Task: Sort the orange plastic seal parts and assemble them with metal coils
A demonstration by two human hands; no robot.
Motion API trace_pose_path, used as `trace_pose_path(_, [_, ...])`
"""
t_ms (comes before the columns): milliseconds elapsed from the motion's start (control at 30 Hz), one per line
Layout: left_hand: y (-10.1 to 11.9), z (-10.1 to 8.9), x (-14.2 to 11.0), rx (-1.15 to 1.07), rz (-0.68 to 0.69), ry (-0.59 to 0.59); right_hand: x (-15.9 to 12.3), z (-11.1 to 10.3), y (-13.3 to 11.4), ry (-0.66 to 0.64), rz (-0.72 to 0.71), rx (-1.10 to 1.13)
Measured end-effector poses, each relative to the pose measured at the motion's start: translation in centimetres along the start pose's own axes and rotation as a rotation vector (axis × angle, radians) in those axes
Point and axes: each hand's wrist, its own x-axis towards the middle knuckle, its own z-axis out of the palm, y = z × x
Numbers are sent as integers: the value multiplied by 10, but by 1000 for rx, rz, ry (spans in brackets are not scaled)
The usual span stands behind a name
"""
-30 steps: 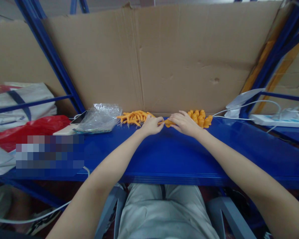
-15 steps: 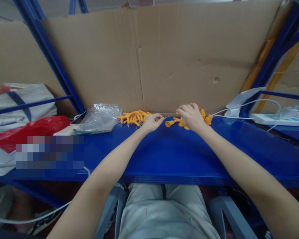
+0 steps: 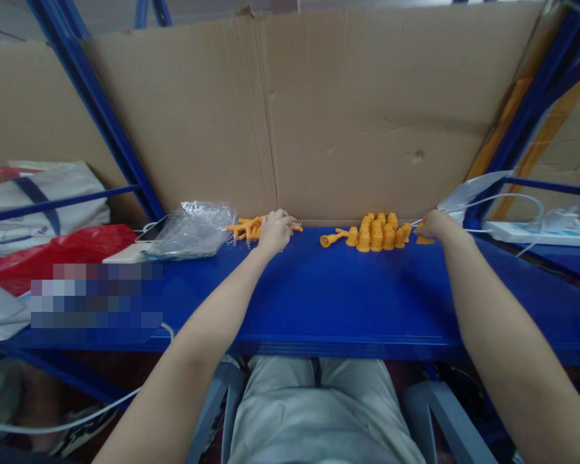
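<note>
My left hand (image 3: 273, 233) is over a pile of orange branch-shaped plastic pieces (image 3: 244, 228) with thin metal chains. Its fingers are curled closed, and a bit of chain shows by the fingertips; what they grip is hidden. Farther right, my right hand (image 3: 432, 224) has its fingers closed on the top of an orange bell-shaped piece (image 3: 424, 240), low at the table surface. Just left of it several similar orange bell-shaped pieces (image 3: 376, 240) stand upright in close rows. One orange trumpet-like piece (image 3: 329, 240) lies on its side at the left end of the rows.
The blue tabletop (image 3: 328, 296) runs up to a tall cardboard panel (image 3: 348, 116). Clear plastic bags (image 3: 193, 229) and a red bag (image 3: 72, 248) lie on the left. White cables and a power strip (image 3: 546, 233) are at the right, beside a blue frame post.
My right hand has moved right, from above the standing pieces to beyond their right end, uncovering the rows. My left hand has shifted left, back over the branch-shaped pile.
</note>
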Motion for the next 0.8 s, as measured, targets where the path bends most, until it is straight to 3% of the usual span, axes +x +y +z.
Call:
trace_pose_path(67, [-2, 1, 0, 8, 37, -2, 1, 4, -3, -129, -13, -41])
trace_pose_path(133, [-4, 3, 0, 9, 62, 2, 0, 6, -8, -149, -68, -46])
trace_pose_path(333, [-10, 9, 1, -1, 95, 4, 3, 17, -7, -144, -142, -54])
trace_pose_path(800, [-18, 19, 4, -59, 165, 48, 22, 39, 6, -103, -130, -24])
